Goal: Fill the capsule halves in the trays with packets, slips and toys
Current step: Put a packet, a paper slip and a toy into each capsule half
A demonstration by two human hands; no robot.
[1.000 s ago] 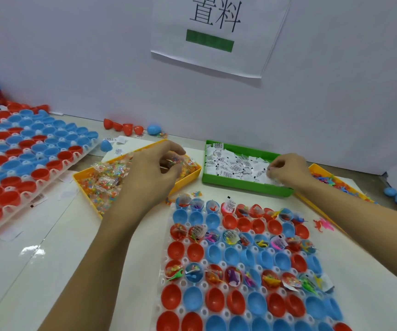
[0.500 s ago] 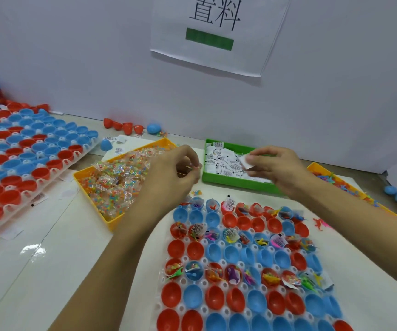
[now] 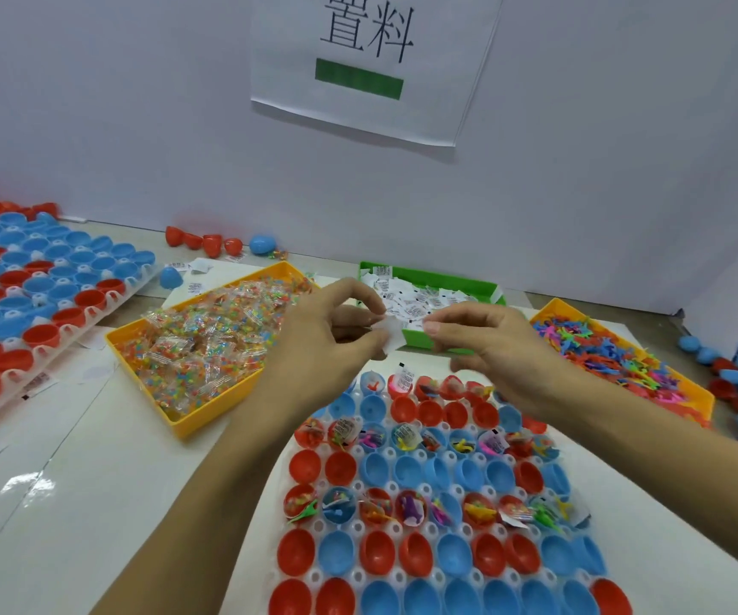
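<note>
Both hands meet above the far edge of the near capsule tray (image 3: pixel 407 590), so that whatever they hold can drop straight into a cup. The left hand (image 3: pixel 327 344) and the right hand (image 3: pixel 487 344) each pinch one side of a small white paper slip (image 3: pixel 391 332) between thumb and fingers; the other fingers curl loosely. Whether the left hand also holds a packet, I cannot tell. Held from both sides, the slip is probably being separated or straightened before it goes into a capsule half.

The supplies sit in a row at the far side of the tray, within easy reach: a yellow bin of packets (image 3: pixel 201 344) on the left, a green bin of slips (image 3: pixel 436 295) in the middle, a yellow bin of toys (image 3: pixel 615 348) on the right. In the tray, alternate rows already hold contents while the rows between and nearest are bare red and blue halves. A second tray (image 3: pixel 34 304) waits on the counter (image 3: pixel 70 472) at far left.
</note>
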